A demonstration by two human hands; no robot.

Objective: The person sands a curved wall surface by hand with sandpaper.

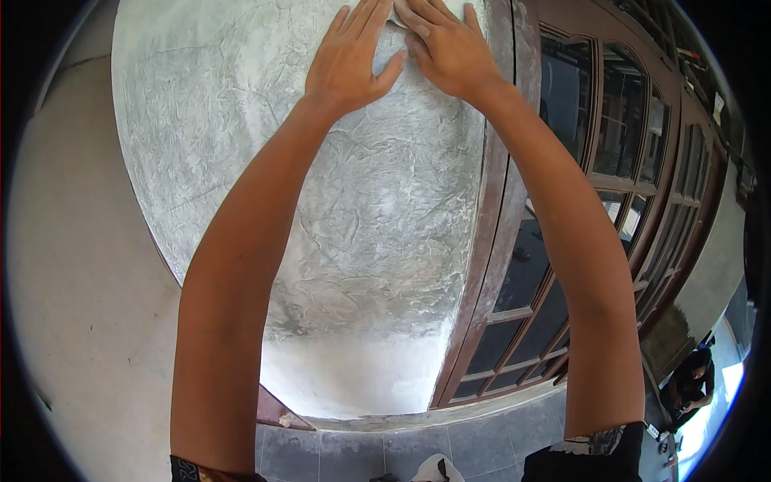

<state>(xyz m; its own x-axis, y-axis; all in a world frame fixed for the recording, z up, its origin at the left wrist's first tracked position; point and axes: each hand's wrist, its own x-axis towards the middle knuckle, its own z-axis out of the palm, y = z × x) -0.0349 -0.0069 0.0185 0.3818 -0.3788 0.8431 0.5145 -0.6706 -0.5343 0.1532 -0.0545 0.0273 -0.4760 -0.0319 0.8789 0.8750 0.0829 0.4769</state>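
Observation:
Both arms reach up to a rough, grey-white plastered wall panel (361,209) with creased texture. Against its upper part lies my left hand (347,64), fingers stretched upward and thumb spread toward the right. Close beside it, my right hand (454,52) presses on the wall, its fingertips cut off by the top edge of the view. A small pale, thin piece (394,18) shows under the right hand's fingers, between the two hands; most of it is hidden and I cannot tell its kind.
Right of the panel stands a brown wooden frame (480,265) with glass-paned doors (566,84). A plain beige wall (80,241) runs along the left. Grey floor tiles (345,456) lie below. At the lower right, a person in dark clothing (689,386) is some way off.

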